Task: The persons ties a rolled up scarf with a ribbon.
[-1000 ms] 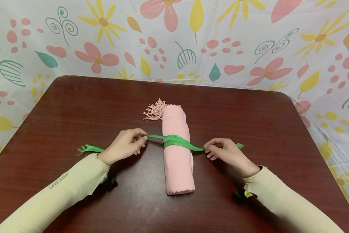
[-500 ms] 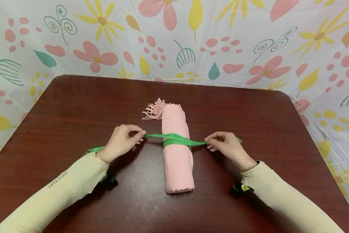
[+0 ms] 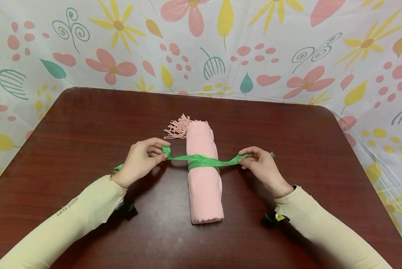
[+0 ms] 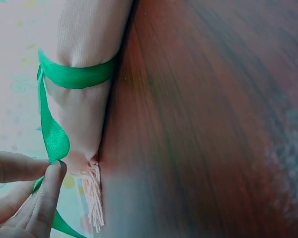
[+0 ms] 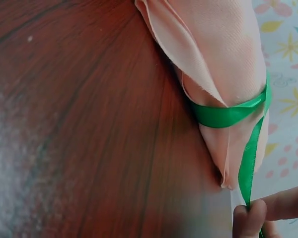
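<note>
A rolled pink scarf (image 3: 205, 198) with a tassel fringe (image 3: 178, 127) at its far left end lies lengthwise on the table. Around its middle passes a green ribbon (image 3: 204, 163), its two ends crossed on top. My left hand (image 3: 142, 160) pinches one ribbon end between thumb and fingers, left of the roll; in the left wrist view the ribbon (image 4: 54, 139) rises to those fingertips (image 4: 55, 168). To the right of the roll, my right hand (image 3: 262, 168) pinches the other end. The right wrist view shows this ribbon (image 5: 248, 166) running taut into the fingers (image 5: 256, 210).
The dark brown wooden table (image 3: 96, 112) has rounded far corners. Behind it hangs a white cloth (image 3: 174, 48) printed with flowers and leaves. A dark device sits under each sleeve cuff.
Both hands have shifted slightly up and away, lifting the ribbon ends. The ribbon's loose tail on the left has drawn in toward the left wrist. The scarf stays in place.
</note>
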`<state>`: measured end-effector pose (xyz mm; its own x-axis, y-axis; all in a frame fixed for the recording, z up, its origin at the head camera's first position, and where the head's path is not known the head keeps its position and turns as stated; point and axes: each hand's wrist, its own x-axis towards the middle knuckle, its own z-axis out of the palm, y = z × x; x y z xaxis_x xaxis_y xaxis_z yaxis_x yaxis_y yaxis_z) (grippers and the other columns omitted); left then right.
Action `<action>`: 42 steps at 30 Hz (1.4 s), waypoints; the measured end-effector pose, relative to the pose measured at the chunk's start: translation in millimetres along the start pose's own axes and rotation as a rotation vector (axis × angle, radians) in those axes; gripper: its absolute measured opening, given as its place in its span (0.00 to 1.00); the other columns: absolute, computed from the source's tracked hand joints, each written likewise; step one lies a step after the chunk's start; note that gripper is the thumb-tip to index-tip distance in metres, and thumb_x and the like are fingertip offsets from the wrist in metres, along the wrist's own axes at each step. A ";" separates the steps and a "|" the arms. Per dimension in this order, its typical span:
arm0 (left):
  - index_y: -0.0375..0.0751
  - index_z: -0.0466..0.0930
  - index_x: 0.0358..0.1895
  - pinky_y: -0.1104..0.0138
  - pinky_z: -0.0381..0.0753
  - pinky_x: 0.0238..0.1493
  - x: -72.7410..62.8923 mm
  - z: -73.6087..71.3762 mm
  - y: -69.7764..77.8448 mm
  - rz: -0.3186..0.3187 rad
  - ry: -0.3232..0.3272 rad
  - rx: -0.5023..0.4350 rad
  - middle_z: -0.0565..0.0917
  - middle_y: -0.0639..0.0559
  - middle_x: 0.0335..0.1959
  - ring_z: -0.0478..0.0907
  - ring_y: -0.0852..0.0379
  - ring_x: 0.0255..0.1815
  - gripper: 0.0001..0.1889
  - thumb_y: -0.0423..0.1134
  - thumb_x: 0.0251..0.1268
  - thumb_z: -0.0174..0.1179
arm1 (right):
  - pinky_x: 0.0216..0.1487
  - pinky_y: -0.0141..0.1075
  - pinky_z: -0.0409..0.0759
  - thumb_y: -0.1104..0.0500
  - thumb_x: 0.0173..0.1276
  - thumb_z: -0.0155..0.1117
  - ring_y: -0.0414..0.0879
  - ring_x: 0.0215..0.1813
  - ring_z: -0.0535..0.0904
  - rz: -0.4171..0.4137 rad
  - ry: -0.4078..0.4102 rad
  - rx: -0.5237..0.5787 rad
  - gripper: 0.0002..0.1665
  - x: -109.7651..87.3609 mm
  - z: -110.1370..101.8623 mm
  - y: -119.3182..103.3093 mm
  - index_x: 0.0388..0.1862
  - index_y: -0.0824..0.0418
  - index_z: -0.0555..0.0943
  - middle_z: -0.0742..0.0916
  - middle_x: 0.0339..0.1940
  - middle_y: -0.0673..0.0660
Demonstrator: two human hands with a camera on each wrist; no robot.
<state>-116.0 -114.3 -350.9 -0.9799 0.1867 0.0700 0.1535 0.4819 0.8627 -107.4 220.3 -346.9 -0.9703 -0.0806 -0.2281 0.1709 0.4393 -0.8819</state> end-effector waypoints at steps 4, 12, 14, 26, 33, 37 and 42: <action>0.37 0.82 0.49 0.71 0.81 0.37 -0.2 0.4 1.2 -0.010 0.003 -0.004 0.87 0.42 0.35 0.85 0.53 0.34 0.17 0.26 0.54 0.66 | 0.38 0.34 0.78 0.65 0.66 0.59 0.43 0.34 0.79 -0.010 0.008 0.010 0.19 2.1 2.3 -1.5 0.55 0.70 0.74 0.82 0.33 0.52; 0.38 0.83 0.50 0.70 0.80 0.35 2.0 1.4 5.9 0.083 0.009 -0.014 0.85 0.44 0.37 0.83 0.54 0.31 0.19 0.24 0.53 0.63 | 0.41 0.34 0.81 0.66 0.68 0.56 0.43 0.37 0.80 -0.108 0.054 0.066 0.18 6.7 8.5 -4.2 0.55 0.73 0.74 0.82 0.41 0.57; 0.39 0.83 0.50 0.69 0.79 0.35 2.2 1.8 7.7 0.105 0.002 -0.019 0.85 0.45 0.36 0.81 0.55 0.30 0.20 0.23 0.52 0.61 | 0.40 0.34 0.81 0.66 0.68 0.56 0.42 0.36 0.80 -0.133 0.058 0.079 0.18 6.5 9.0 -5.7 0.55 0.72 0.74 0.82 0.42 0.57; 0.41 0.83 0.49 0.67 0.78 0.38 1.9 5.2 14.1 0.287 0.011 -0.074 0.85 0.52 0.46 0.78 0.57 0.35 0.23 0.17 0.52 0.55 | 0.45 0.32 0.80 0.66 0.68 0.58 0.39 0.41 0.80 -0.258 0.058 0.226 0.13 9.5 12.0 -21.5 0.51 0.65 0.78 0.83 0.45 0.55; 0.41 0.84 0.47 0.65 0.80 0.45 3.0 7.3 20.2 0.332 0.036 -0.127 0.85 0.51 0.46 0.81 0.60 0.42 0.19 0.18 0.55 0.57 | 0.56 0.39 0.78 0.69 0.71 0.52 0.44 0.50 0.83 -0.356 -0.041 0.397 0.11 9.6 15.3 -27.1 0.48 0.61 0.77 0.83 0.45 0.56; 0.38 0.82 0.47 0.66 0.79 0.50 2.6 10.2 26.0 0.307 0.006 -0.224 0.85 0.45 0.45 0.82 0.61 0.44 0.17 0.18 0.58 0.55 | 0.57 0.39 0.78 0.67 0.73 0.51 0.46 0.50 0.84 -0.359 -0.098 0.431 0.10 7.4 18.1 -33.3 0.50 0.62 0.76 0.83 0.44 0.57; 0.37 0.79 0.47 0.70 0.76 0.48 2.4 12.8 32.1 0.274 -0.003 -0.308 0.85 0.41 0.43 0.82 0.59 0.42 0.14 0.20 0.60 0.56 | 0.56 0.38 0.78 0.65 0.73 0.52 0.48 0.47 0.85 -0.324 -0.114 0.463 0.11 4.4 21.2 -40.7 0.51 0.64 0.75 0.81 0.42 0.57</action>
<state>-111.9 -87.5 -329.5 -0.9076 0.2753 0.3169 0.3629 0.1351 0.9220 -115.0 183.1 -320.7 -0.9654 -0.2532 0.0629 -0.0495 -0.0590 -0.9970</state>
